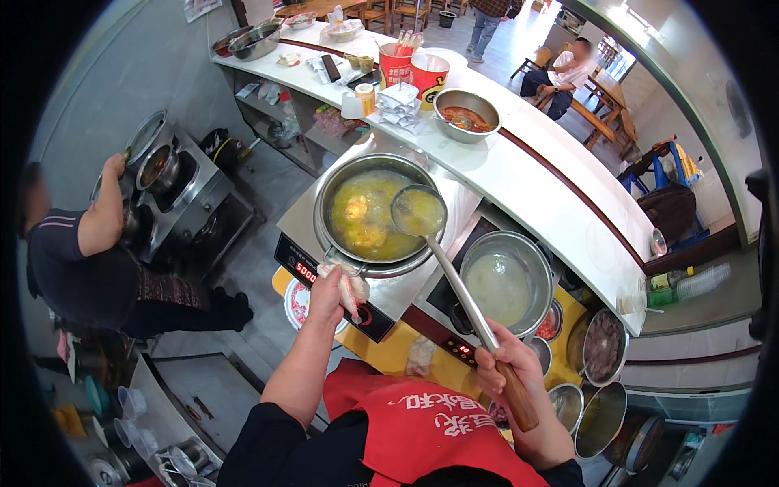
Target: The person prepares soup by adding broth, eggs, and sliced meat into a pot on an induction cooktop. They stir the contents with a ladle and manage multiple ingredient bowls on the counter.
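Note:
My left hand (328, 296) grips a folded cloth (351, 292) at the wire handle (345, 260) of a steel wok-like pan (321, 210). In the pan is yellowish broth (380, 192) with a yellow, egg-like piece (357, 208) in it. My right hand (510, 356) is closed around the wooden handle of a long metal ladle (457, 283). The ladle's bowl (419, 210) sits over the pan's right side and holds some of the liquid. Beneath the pan is a steel induction cooker (298, 222) with a lit red display.
A pot of pale liquid (502, 286) stands on a second cooker, right of the pan. Behind runs a white counter (548, 176) bearing a bowl of red sauce (467, 115) and red paper buckets (395, 66). At left, another person (91, 268) works at a stove (195, 195).

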### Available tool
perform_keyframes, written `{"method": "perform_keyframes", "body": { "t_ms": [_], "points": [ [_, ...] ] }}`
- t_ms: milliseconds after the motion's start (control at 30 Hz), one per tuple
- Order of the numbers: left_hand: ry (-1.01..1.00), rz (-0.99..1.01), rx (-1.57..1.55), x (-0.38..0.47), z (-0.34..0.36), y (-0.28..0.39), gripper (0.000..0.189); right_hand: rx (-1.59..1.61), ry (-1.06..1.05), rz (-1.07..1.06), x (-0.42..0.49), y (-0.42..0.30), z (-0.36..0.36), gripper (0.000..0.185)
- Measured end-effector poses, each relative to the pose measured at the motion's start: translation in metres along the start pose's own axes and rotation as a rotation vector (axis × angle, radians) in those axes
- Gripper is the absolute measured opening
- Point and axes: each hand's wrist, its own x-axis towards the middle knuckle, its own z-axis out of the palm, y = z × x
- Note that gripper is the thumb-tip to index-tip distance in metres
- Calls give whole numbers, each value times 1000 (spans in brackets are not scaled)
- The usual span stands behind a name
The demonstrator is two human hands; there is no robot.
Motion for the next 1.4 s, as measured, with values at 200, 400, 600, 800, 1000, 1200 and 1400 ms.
{"method": "perform_keyframes", "body": {
  "t_ms": [200, 400, 600, 800, 1000, 1200, 1400],
  "points": [
    [7, -39, -7, -6, 14, 4, 26, 102, -40, -111, -63, 3, -28, 71],
    [-28, -74, -52, 21, -23, -10, 23, 82, 123, -226, -116, 15, -58, 67],
    [-24, -82, -22, 21, -17, -8, 27, -369, 445, -228, -121, 29, -95, 71],
    [-99, -278, 140, -39, -7, -20, 33, -1100, 715, -329, -128, 56, -116, 70],
    [-320, -525, 337, -94, 21, -106, 33, -1477, 810, -380, -132, 55, -122, 65],
    [-583, -741, 278, -138, 117, -147, 36, -1061, 501, -464, -132, 47, -126, 64],
    [-653, -739, 75, -188, 212, -201, 36, -816, 320, -359, -122, 33, -126, 59]
  ]
}}
